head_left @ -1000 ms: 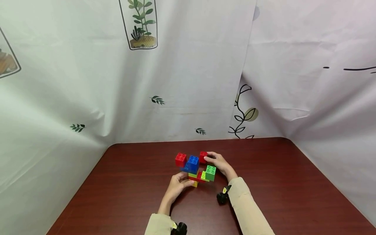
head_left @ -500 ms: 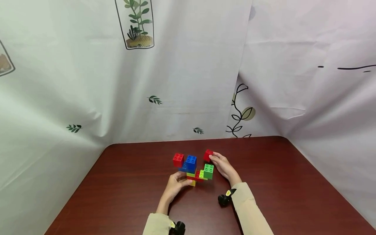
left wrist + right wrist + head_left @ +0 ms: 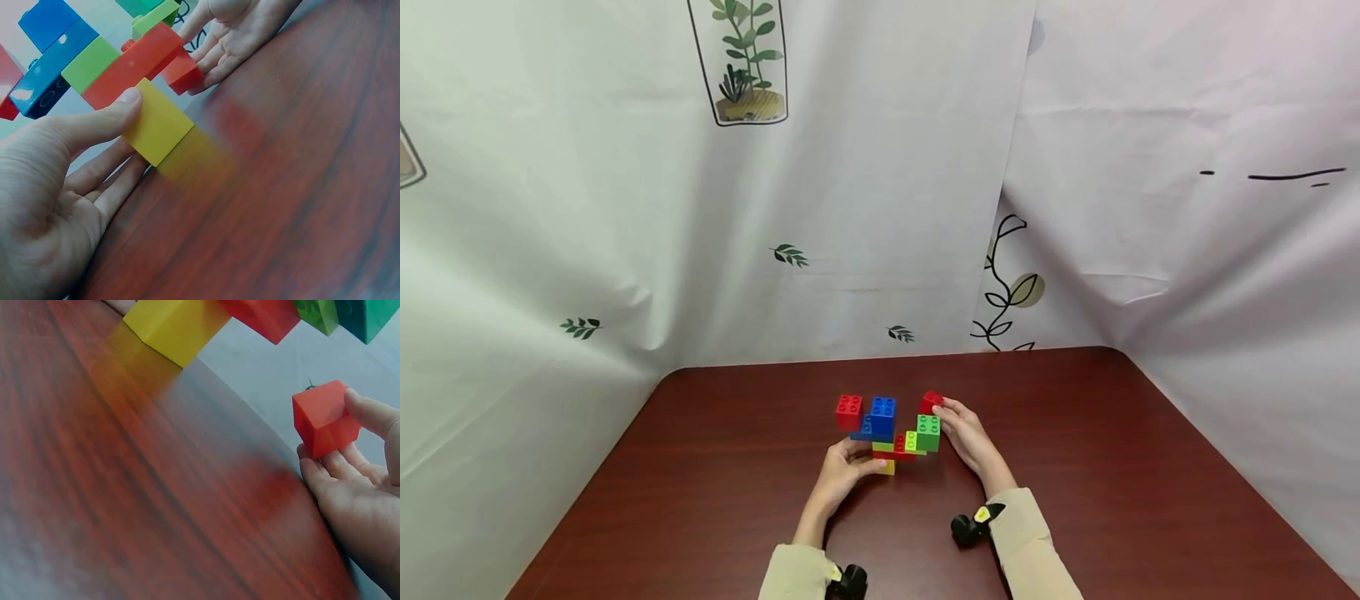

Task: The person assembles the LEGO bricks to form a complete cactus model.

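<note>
A built-up model of toy building bricks stands upright on the table, its yellow brick (image 3: 159,122) at the bottom. My left hand (image 3: 837,477) grips that yellow brick between thumb and fingers. Above it come a long red brick (image 3: 134,65) and a lime brick (image 3: 90,64). Blue bricks (image 3: 883,415) and a red brick (image 3: 849,412) rise on the left, a green brick (image 3: 928,432) on the right. Behind the green one, my right hand (image 3: 967,439) pinches a separate red brick (image 3: 326,419), held apart from the model in the right wrist view.
The dark red-brown table (image 3: 700,492) has rounded far corners. White cloth (image 3: 865,167) printed with plants hangs behind it and along both sides. Black wrist cameras (image 3: 972,530) sit at both cuffs.
My right hand has shifted right relative to the model with its red brick, then slightly nearer. The left hand keeps its grip, and the model has turned a little. The head view has swung slightly right.
</note>
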Action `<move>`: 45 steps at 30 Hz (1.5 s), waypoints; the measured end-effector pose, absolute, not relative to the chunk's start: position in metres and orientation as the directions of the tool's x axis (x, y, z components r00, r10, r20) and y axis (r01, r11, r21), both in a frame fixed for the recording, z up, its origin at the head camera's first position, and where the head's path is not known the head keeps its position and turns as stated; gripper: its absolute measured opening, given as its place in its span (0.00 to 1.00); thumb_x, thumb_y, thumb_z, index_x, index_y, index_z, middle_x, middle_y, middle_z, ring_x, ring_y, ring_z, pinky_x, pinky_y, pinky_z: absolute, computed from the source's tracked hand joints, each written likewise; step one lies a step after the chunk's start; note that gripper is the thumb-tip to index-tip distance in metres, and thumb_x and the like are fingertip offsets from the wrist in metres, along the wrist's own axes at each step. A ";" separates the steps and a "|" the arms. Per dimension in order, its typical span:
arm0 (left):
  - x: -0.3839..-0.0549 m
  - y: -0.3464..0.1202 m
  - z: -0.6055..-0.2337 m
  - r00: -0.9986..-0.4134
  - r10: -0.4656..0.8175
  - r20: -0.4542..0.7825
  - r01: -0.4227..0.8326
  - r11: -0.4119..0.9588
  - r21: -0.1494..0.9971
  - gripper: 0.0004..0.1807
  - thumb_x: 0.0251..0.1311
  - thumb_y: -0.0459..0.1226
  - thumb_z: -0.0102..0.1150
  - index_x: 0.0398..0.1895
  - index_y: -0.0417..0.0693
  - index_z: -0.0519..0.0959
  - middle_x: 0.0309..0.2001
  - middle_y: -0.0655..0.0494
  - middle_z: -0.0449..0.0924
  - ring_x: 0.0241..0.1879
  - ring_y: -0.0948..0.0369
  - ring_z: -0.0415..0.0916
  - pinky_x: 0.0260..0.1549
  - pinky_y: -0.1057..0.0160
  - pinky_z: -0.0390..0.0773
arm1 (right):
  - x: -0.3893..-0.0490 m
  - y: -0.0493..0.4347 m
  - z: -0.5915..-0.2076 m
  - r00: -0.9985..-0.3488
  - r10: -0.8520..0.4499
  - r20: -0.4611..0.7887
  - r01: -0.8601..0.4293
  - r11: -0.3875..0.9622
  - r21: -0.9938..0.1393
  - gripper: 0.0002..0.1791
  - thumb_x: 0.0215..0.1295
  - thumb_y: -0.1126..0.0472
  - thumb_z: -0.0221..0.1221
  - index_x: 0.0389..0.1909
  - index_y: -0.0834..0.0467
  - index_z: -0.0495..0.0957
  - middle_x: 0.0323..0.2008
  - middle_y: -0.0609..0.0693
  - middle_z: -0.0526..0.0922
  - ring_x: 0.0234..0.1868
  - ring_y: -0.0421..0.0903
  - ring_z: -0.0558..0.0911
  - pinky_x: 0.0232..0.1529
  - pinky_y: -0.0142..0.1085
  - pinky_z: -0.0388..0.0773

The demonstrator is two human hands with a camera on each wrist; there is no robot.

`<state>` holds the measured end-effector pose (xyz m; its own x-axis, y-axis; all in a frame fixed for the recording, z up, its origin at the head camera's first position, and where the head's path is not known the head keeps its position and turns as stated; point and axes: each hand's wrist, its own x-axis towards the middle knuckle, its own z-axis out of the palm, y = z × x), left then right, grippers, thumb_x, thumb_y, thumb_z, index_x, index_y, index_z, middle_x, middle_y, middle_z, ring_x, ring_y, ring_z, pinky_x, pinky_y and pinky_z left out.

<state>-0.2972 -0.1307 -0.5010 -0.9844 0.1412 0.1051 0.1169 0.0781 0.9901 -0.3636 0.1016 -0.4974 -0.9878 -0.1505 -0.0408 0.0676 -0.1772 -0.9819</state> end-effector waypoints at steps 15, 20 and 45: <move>-0.299 -0.130 -0.502 -0.981 0.148 0.125 0.140 0.098 0.985 0.26 0.54 0.34 0.70 0.55 0.31 0.75 0.52 0.33 0.80 0.49 0.46 0.83 0.48 0.57 0.84 | -0.361 0.106 -0.481 -0.991 -0.133 -0.002 0.043 -0.310 -0.950 0.28 0.75 0.58 0.49 0.73 0.54 0.57 0.52 0.44 0.73 0.42 0.37 0.81 0.45 0.30 0.78; -0.297 -0.130 -0.503 -0.981 0.147 0.128 0.144 0.103 0.984 0.27 0.53 0.35 0.71 0.55 0.31 0.74 0.51 0.32 0.80 0.48 0.45 0.83 0.47 0.55 0.84 | -0.357 0.106 -0.464 -0.993 -0.102 0.055 -0.012 -0.388 -0.921 0.19 0.75 0.62 0.47 0.65 0.49 0.66 0.58 0.48 0.69 0.45 0.39 0.83 0.50 0.32 0.80; -0.294 -0.127 -0.499 -0.983 0.118 0.143 0.159 0.133 0.978 0.27 0.53 0.36 0.71 0.55 0.33 0.76 0.51 0.34 0.81 0.48 0.45 0.83 0.47 0.54 0.84 | -0.318 0.064 -0.392 -0.935 -0.121 0.334 -0.328 -0.065 -0.942 0.16 0.73 0.61 0.52 0.57 0.64 0.72 0.54 0.63 0.77 0.49 0.44 0.80 0.54 0.41 0.82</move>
